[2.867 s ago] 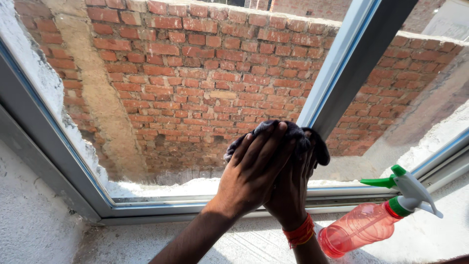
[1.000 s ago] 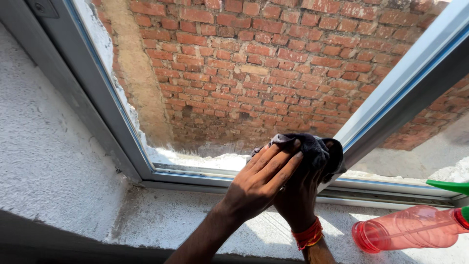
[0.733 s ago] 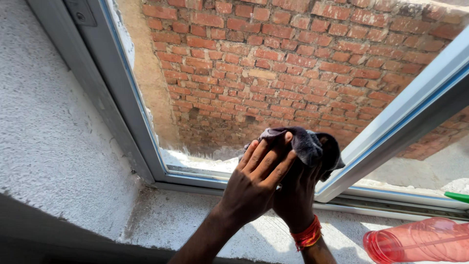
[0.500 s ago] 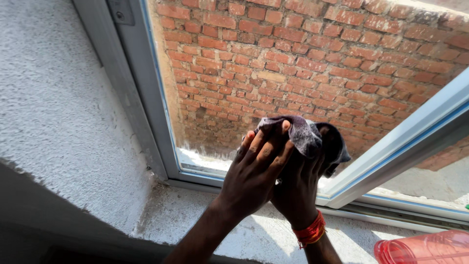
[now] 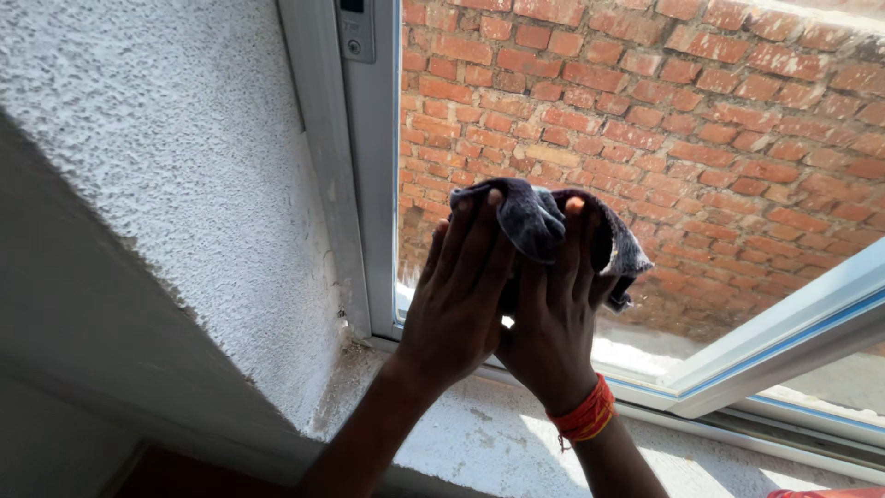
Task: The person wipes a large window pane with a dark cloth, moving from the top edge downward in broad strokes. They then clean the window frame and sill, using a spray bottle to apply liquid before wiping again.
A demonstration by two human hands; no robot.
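My left hand [image 5: 458, 295] and my right hand [image 5: 556, 309] lie side by side, both pressing a dark grey cloth [image 5: 539, 221] flat against the window glass [image 5: 701, 148]. The fingers point upward and the cloth is bunched under and above the fingertips. A red-orange thread band [image 5: 583, 417] circles my right wrist. The hands sit near the lower left corner of the pane, close to the white window frame [image 5: 355, 184].
A rough white plastered wall [image 5: 166, 184] fills the left side. The white sill [image 5: 498, 443] runs below the hands. Through the glass stands a red brick wall [image 5: 737, 111]. A sliver of a red spray bottle [image 5: 830, 493] shows at the bottom right edge.
Both hands with the cloth have slid left along the glass toward the frame's corner and slightly up. The view has turned left, so the spray bottle has nearly left the picture.
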